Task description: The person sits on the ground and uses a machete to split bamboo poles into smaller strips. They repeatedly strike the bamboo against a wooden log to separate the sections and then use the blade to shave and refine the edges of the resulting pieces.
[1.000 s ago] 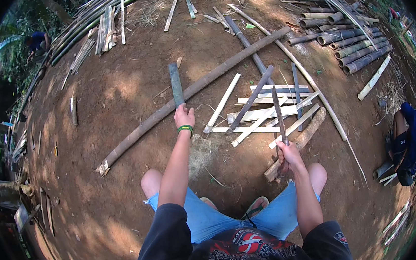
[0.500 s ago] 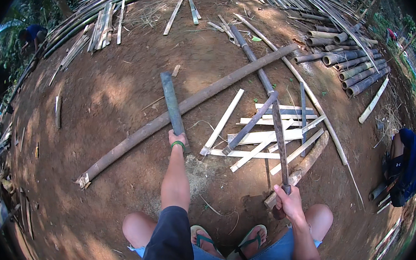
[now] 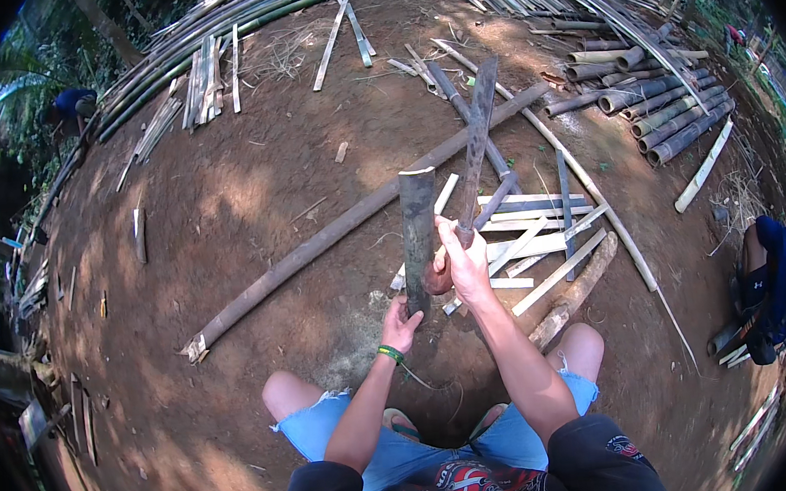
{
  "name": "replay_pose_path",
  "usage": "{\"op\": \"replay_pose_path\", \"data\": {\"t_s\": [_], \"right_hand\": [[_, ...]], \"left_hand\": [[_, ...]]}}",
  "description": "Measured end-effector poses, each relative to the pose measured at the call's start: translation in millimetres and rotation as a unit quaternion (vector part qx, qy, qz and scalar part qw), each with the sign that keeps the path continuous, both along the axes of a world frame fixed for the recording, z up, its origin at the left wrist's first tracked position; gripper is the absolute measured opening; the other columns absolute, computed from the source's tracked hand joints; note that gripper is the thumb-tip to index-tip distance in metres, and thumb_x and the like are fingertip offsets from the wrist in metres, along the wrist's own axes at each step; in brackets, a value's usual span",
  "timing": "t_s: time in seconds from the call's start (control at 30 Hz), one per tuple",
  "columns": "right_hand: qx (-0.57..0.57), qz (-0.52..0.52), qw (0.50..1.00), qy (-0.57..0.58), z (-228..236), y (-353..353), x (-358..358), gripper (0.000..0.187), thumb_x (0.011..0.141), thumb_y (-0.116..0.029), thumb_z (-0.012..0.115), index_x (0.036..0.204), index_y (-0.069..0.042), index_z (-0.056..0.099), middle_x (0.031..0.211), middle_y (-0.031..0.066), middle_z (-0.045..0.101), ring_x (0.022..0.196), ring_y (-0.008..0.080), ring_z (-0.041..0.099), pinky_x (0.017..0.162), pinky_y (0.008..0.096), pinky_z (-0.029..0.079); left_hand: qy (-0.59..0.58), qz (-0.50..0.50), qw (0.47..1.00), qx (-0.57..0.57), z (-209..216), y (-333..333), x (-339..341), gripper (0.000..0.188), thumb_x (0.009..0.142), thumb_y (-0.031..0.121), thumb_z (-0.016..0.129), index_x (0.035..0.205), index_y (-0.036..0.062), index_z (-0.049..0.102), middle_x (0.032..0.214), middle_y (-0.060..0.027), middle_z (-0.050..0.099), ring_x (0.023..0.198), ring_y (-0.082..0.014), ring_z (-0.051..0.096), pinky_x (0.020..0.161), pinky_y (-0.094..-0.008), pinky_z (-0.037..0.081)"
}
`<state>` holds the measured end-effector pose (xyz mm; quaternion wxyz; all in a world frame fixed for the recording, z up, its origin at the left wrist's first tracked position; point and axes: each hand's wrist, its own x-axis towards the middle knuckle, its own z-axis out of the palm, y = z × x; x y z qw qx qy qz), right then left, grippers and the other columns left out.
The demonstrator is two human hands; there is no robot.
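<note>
A dark split piece of bamboo (image 3: pixel 418 234) stands nearly upright in front of me. My left hand (image 3: pixel 402 324) is closed on its lower end, thumb on the near face. In my right hand (image 3: pixel 465 263) is a machete (image 3: pixel 479 130), gripped by its handle, with the long worn blade pointing up and away. The handle's rounded butt is right beside the bamboo; I cannot tell whether they touch. Behind both lies a pile of pale split bamboo strips (image 3: pixel 529 245). A long brown bamboo pole (image 3: pixel 318 245) slants across the ground farther off.
A short log (image 3: pixel 579 290) lies by my right knee. Cut bamboo tubes (image 3: pixel 672 118) are stacked at the far right, long poles (image 3: pixel 288 2) along the back. A blue bag or cloth (image 3: pixel 784 281) is at the right. Another person (image 3: pixel 73 110) bends at the far left.
My left hand has drawn the bamboo piece nearer and to the right, raising it. My right hand has lifted the machete up and left, beside the bamboo.
</note>
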<state>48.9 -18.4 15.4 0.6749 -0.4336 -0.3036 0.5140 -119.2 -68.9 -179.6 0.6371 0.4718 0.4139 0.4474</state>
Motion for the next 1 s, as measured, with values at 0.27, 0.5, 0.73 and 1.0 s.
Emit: {"op": "replay_pose_path", "data": {"t_s": [0.27,0.5,0.73,1.0], "right_hand": [[0.023,0.055,0.997,0.039,-42,-39,7,0.024,0.093,-0.019,0.075,0.097,-0.004,0.057,0.069,-0.0022,0.055,0.059,0.0078,0.052,0.055,0.0246,0.042],[0.006,0.089,0.988,-0.127,-44,-54,18,0.021,0.095,-0.021,0.073,0.102,-0.004,0.064,0.072,-0.0042,0.054,0.06,0.0038,0.049,0.054,0.0216,0.038],[-0.121,0.104,0.963,-0.216,27,-127,45,0.024,0.094,-0.022,0.072,0.086,-0.006,0.058,0.063,-0.005,0.051,0.058,0.0046,0.05,0.054,0.0239,0.041],[-0.217,0.144,0.917,-0.301,54,-208,42,0.036,0.092,-0.032,0.074,0.082,0.0,0.061,0.06,0.0029,0.051,0.058,0.0111,0.047,0.055,0.0329,0.041]], "left_hand": [[0.083,0.02,0.981,0.175,142,32,-5,0.059,0.081,-0.003,0.073,0.135,0.0014,0.05,0.131,-0.012,0.061,0.124,-0.0176,0.056,0.104,-0.0362,0.045],[0.188,-0.014,0.951,0.245,211,31,-2,0.027,0.086,0.005,0.074,0.111,-0.0026,0.066,0.094,-0.0098,0.074,0.081,-0.0138,0.07,0.073,-0.0305,0.056],[0.225,0.007,0.929,0.292,182,16,11,0.026,0.086,0.003,0.073,0.111,-0.0003,0.068,0.099,-0.0127,0.074,0.087,-0.019,0.072,0.079,-0.0319,0.056],[0.234,0.02,0.919,0.317,184,4,24,0.025,0.084,0.003,0.074,0.109,0.0003,0.07,0.099,-0.0152,0.073,0.088,-0.0244,0.072,0.081,-0.0344,0.055]]}}
